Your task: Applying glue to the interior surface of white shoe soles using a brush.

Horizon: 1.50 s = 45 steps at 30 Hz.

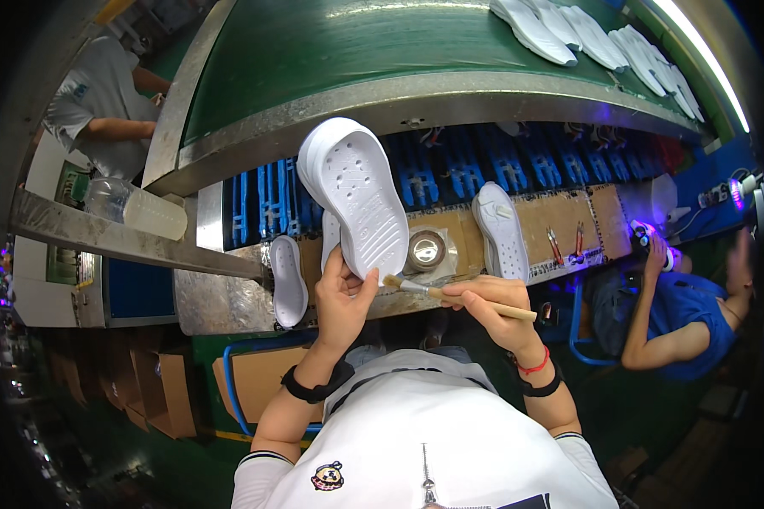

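My left hand [342, 297] grips a white shoe sole [367, 195] by its lower end and holds it up, its hollowed, holed side facing me. A wooden-handled brush [458, 299] is in my right hand [492, 310], its bristles close to the lower end of that sole; whether they touch I cannot tell. Just beyond the brush, a round tin [426, 250] rests on the bench. To its right lies another white sole [501, 231] with a small pale piece on it. A further white sole [289, 282] lies left of my left hand.
Behind the bench [216, 301] runs a green conveyor belt [348, 51] with several white soles [598, 38] at its far right. Two small red-handled tools [555, 246] lie on cardboard. A clear plastic bottle [136, 208] lies at left. One person [679, 327] sits at right; another [102, 110] stands far left.
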Tool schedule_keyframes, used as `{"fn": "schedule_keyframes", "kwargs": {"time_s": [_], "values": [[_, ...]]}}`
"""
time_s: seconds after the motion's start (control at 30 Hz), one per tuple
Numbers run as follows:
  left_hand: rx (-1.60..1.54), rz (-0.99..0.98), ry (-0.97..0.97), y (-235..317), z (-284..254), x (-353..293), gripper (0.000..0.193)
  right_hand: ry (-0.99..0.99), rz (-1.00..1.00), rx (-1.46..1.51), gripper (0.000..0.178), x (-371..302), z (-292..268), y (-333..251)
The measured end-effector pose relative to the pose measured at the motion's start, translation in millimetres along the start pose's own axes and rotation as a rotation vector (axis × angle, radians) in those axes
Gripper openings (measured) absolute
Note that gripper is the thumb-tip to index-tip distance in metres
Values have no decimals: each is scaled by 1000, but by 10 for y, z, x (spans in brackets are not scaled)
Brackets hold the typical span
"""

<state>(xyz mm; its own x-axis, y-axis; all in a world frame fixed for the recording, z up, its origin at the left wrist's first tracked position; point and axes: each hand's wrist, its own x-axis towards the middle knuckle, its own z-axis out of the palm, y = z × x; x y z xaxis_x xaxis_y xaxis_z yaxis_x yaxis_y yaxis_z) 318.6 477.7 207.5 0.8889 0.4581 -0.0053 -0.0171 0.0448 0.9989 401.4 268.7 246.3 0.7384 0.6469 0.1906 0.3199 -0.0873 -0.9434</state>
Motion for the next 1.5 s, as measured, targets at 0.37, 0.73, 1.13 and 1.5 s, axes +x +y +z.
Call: {"fn": "schedule_keyframes", "kwargs": {"time_s": [0.37,0.73,1.13,1.5], "values": [[16,-22,-19,14,-36,-1,43,-12,-68,-61,17,29,-111,-23],[25,-25,-44,6,43,36,47,-14,-81,-85,17,58,-217,-63],[-413,-131,-395,775,1246,1689,56,942,86,280,38,-605,-763,-71],[302,425,-55,-396,662,1023,30,685,238,328,36,-611,-362,156]]}}
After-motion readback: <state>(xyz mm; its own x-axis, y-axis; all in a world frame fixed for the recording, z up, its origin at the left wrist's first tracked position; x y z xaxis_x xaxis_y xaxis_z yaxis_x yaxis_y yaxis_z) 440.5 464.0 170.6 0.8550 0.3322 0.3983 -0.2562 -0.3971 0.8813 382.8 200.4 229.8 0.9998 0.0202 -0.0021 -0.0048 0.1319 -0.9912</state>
